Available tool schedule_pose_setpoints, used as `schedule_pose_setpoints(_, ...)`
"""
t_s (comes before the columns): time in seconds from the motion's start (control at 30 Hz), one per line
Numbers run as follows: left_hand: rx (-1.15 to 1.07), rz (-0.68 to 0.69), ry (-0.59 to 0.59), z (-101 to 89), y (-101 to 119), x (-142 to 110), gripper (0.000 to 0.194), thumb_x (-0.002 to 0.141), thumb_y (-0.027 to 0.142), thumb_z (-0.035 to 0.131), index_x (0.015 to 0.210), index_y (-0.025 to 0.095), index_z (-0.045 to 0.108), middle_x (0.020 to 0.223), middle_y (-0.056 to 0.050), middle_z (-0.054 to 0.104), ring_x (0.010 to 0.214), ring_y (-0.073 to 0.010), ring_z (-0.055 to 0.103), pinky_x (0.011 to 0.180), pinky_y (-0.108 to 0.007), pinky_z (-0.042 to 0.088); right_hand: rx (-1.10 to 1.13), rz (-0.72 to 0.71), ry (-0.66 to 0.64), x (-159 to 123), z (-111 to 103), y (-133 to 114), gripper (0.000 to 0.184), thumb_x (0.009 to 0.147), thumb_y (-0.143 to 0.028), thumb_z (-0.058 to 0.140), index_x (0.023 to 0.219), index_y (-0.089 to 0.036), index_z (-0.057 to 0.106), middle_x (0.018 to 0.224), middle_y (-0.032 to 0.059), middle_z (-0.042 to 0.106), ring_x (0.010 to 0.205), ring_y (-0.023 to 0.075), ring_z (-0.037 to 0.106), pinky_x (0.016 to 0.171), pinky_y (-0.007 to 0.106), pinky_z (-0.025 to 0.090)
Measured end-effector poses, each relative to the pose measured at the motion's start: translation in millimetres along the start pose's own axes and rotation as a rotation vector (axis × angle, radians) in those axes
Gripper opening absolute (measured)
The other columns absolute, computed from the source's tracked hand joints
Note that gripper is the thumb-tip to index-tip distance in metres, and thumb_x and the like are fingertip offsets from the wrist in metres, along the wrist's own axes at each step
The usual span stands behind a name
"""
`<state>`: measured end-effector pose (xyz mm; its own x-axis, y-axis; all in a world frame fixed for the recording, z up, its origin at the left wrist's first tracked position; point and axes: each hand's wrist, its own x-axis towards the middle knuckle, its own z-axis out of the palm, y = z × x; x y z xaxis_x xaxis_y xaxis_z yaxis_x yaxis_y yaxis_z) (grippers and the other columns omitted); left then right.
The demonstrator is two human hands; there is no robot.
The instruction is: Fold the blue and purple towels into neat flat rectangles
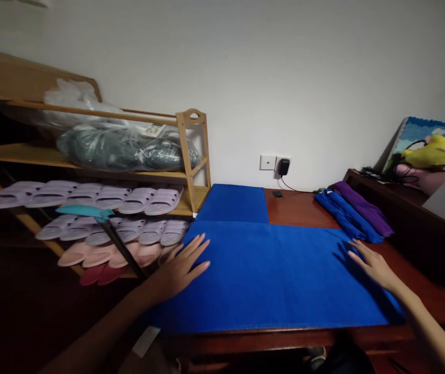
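A large blue cloth (273, 275) lies spread flat on a dark red wooden table (304, 208). My left hand (181, 265) rests flat on the cloth's left edge, fingers stretched out and apart. My right hand (370, 262) lies flat on the cloth's right edge, fingers extended. Neither hand holds anything. A smaller folded blue cloth (234, 202) sits behind the large one, toward the wall.
Folded blue cloths (343, 215) and a purple cloth (365, 208) lie at the table's right rear. A wooden shoe rack (191, 156) with several slippers (101, 197) stands to the left. A wall socket with a charger (283, 166) is behind. A yellow plush toy (433, 150) sits at far right.
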<state>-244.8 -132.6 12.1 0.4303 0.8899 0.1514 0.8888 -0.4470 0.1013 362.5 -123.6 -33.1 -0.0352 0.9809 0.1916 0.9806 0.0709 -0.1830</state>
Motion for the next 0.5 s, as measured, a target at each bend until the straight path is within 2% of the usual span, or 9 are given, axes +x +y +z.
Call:
schedule_pose_setpoints(0.13,0.043,-0.128,0.084,-2.4,3.5,58.8,0.06,0.095,0.049,0.023,0.146,0.018,0.024,0.153,-0.007,0.021,0.141,-0.0206,0.017,0.112,-0.045,0.017,-0.016,-0.118,-0.034,51.0,-0.4,-28.5,0.065,0.089,-0.063,0.027,0.14,-0.025,0.038,0.15,0.0052,0.029,0.138,0.0226,0.024,0.112,0.041,0.025)
schedule_pose_setpoints(0.23,0.05,-0.281,0.041,12.5,-5.8,86.0,0.062,0.094,0.048,0.022,0.146,0.014,0.023,0.154,-0.008,0.015,0.142,-0.022,0.013,0.112,-0.047,0.015,-0.073,-0.063,-0.06,69.7,15.9,-34.9,0.068,0.088,-0.064,0.026,0.142,-0.024,0.037,0.15,0.0067,0.027,0.139,0.0235,0.022,0.112,0.043,0.023)
schedule_pose_setpoints(0.33,0.017,-0.348,-0.039,30.1,-19.4,89.7,0.064,0.094,0.052,0.02,0.147,0.017,0.022,0.154,-0.006,0.015,0.142,-0.0219,0.013,0.111,-0.049,0.017,-0.085,0.036,-0.084,71.6,34.2,-22.4,0.069,0.087,-0.067,0.024,0.143,-0.028,0.034,0.151,0.0049,0.025,0.14,0.024,0.018,0.111,0.047,0.022)
schedule_pose_setpoints(0.43,0.02,-0.339,-0.035,39.3,-26.6,85.2,0.065,0.092,0.054,0.022,0.147,0.019,0.022,0.154,-0.004,0.014,0.142,-0.0221,0.012,0.111,-0.05,0.017,-0.056,0.069,-0.077,69.9,42.5,-5.9,0.068,0.086,-0.068,0.025,0.142,-0.031,0.034,0.151,0.0025,0.024,0.14,0.0245,0.018,0.111,0.051,0.021)
schedule_pose_setpoints(0.5,0.02,-0.342,-0.029,40.6,-27.5,84.0,0.066,0.092,0.055,0.021,0.147,0.018,0.021,0.154,-0.005,0.014,0.142,-0.0228,0.012,0.111,-0.051,0.017,-0.013,0.057,-0.047,70.7,42.8,3.0,0.068,0.086,-0.067,0.024,0.141,-0.028,0.037,0.15,0.0036,0.029,0.139,0.0241,0.021,0.112,0.047,0.022)
